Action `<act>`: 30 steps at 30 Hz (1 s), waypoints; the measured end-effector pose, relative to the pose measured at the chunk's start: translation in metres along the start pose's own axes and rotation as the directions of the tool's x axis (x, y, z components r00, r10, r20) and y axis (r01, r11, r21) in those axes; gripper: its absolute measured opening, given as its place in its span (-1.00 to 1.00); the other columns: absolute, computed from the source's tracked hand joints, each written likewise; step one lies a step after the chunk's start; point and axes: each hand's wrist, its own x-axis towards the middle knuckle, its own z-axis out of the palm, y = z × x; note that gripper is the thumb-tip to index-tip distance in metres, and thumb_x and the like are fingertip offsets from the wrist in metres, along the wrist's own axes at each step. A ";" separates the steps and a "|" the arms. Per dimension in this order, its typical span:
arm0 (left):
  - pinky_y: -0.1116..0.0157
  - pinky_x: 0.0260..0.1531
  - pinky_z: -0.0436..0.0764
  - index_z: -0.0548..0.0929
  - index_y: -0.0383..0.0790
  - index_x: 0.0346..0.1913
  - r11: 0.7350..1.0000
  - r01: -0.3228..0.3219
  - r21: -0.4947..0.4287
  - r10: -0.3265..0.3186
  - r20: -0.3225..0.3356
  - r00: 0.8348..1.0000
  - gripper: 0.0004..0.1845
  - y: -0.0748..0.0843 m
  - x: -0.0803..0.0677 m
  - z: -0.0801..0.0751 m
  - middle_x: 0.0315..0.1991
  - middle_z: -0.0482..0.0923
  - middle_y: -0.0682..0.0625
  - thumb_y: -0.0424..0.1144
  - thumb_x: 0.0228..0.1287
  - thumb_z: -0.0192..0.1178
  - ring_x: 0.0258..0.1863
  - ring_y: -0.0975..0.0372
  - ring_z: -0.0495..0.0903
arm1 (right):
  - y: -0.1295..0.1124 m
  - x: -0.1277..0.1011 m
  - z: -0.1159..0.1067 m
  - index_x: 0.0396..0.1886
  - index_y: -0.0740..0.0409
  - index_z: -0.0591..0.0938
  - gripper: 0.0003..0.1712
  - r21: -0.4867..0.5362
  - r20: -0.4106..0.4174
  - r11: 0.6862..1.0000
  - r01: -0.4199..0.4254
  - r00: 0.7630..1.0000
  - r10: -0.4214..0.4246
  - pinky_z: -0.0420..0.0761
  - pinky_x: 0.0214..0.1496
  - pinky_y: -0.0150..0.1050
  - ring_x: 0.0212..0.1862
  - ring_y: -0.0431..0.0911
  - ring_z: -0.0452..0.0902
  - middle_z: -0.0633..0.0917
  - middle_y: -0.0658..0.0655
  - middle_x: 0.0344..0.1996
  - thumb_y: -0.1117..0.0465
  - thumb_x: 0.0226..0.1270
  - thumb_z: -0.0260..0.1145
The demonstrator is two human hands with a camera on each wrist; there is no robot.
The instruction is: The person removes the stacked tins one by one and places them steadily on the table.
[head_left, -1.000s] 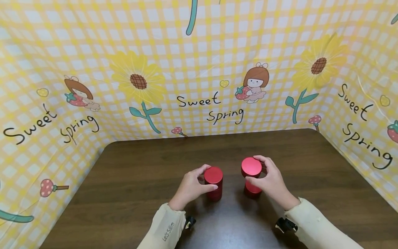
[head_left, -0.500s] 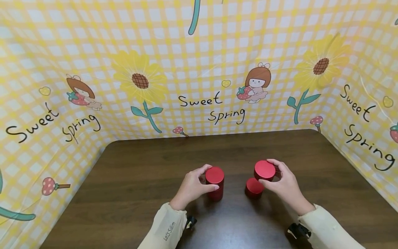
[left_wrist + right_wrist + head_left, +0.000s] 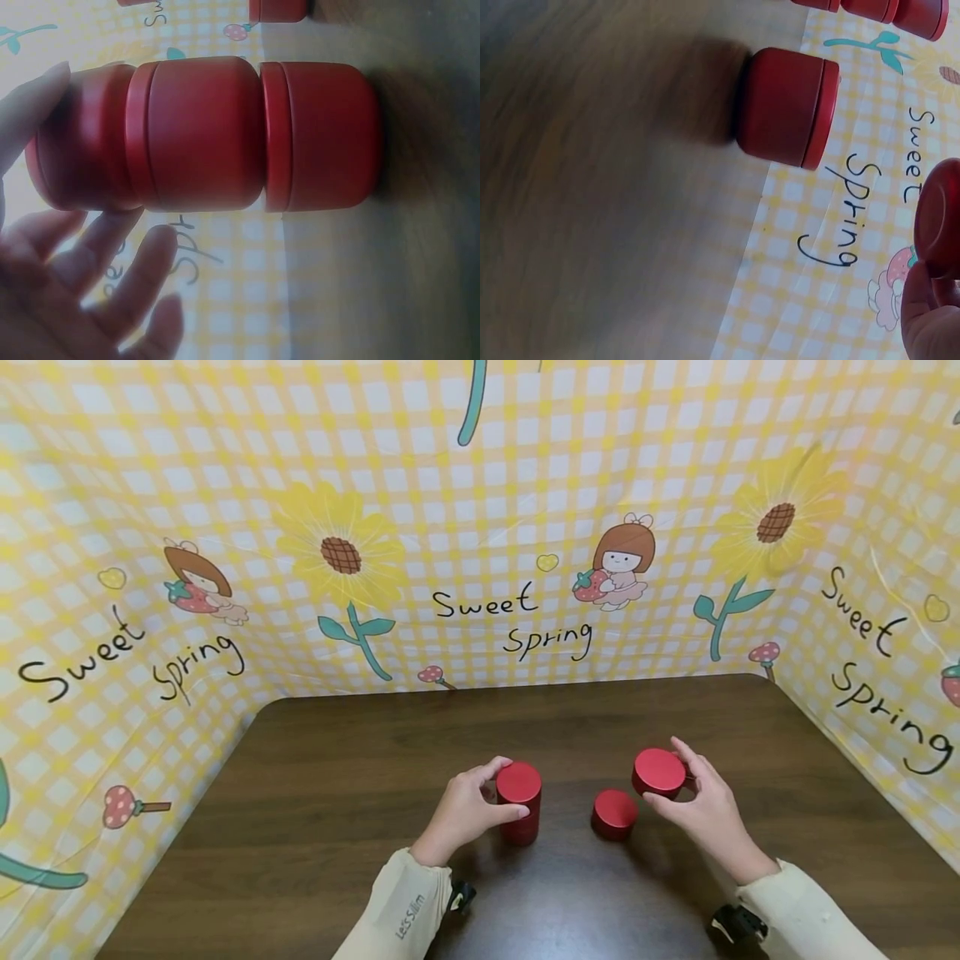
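Left hand grips the top of a tall red stacked tin standing on the brown table. Right hand pinches a lifted red tin section, held at 2 o'clock of the low red tin, apart from it.

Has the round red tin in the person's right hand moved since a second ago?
Yes. The round red tin in the right hand moved rightward, off the short red tin on the table.
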 end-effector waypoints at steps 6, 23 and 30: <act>0.30 -0.31 0.52 0.59 -0.24 0.11 1.000 0.015 0.001 -0.015 0.011 1.000 -0.40 -0.002 -0.001 0.001 -0.16 0.63 -0.06 -0.17 -0.05 0.50 -0.29 0.17 0.52 | 0.008 -0.001 -0.002 0.27 0.32 0.43 -0.22 -0.033 -0.027 0.999 0.002 1.000 -0.003 0.37 -0.18 -0.67 -0.09 -0.21 0.46 0.51 0.27 0.00 0.30 0.01 0.51; 0.28 -0.31 0.52 0.58 -0.23 0.17 0.998 0.056 -0.004 -0.056 0.012 0.998 -0.36 0.001 0.000 -0.001 -0.12 0.63 -0.09 -0.16 -0.05 0.50 -0.28 0.17 0.49 | 0.023 -0.005 -0.018 0.27 0.28 0.43 -0.19 -0.087 -0.050 0.985 -0.152 0.988 0.148 0.44 -0.23 -0.45 -0.20 -0.42 0.42 0.55 0.35 0.04 0.20 0.00 0.54; 0.28 -0.33 0.50 0.58 -0.22 0.17 0.998 0.059 -0.002 -0.059 0.013 0.998 -0.36 0.002 0.000 -0.001 -0.12 0.63 -0.08 -0.16 -0.05 0.50 -0.30 0.18 0.47 | 0.025 -0.006 -0.020 0.28 0.31 0.41 -0.18 -0.072 -0.047 0.984 -0.164 0.986 0.160 0.41 -0.26 -0.48 -0.28 -0.60 0.29 0.55 0.39 0.03 0.20 0.01 0.53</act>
